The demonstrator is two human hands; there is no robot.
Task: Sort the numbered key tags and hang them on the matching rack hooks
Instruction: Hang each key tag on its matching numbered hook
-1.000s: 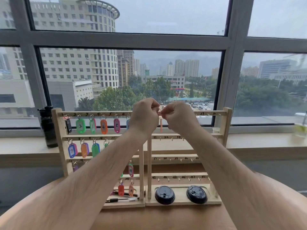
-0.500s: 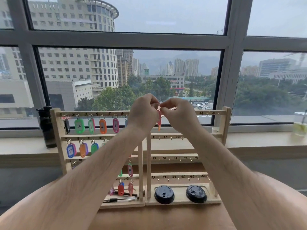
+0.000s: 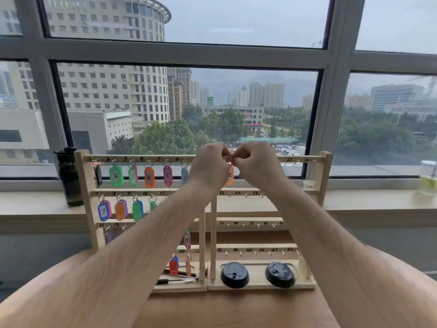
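Observation:
Two wooden racks (image 3: 321, 171) with numbered hooks stand side by side on the table. The left rack carries coloured tags: green 2 (image 3: 115, 175), orange 4 (image 3: 149, 177), pink 5 (image 3: 167, 175), blue 7 (image 3: 103, 210) and others lower down. My left hand (image 3: 209, 165) and my right hand (image 3: 256, 162) meet at the top rail of the right rack. Both pinch the ring of an orange key tag (image 3: 230, 176), which hangs down between them. My forearms hide much of the left rack's right side.
Two black cup lids (image 3: 234, 274) lie on the right rack's base tray. A pen (image 3: 176, 281) lies on the left base. A black bottle (image 3: 68, 176) stands on the sill at the left, a glass jar (image 3: 428, 177) at the far right. The window is close behind.
The orange tag, edge-on a moment ago, now hangs flat-faced below my fingers. Both hands stay together at the top rail.

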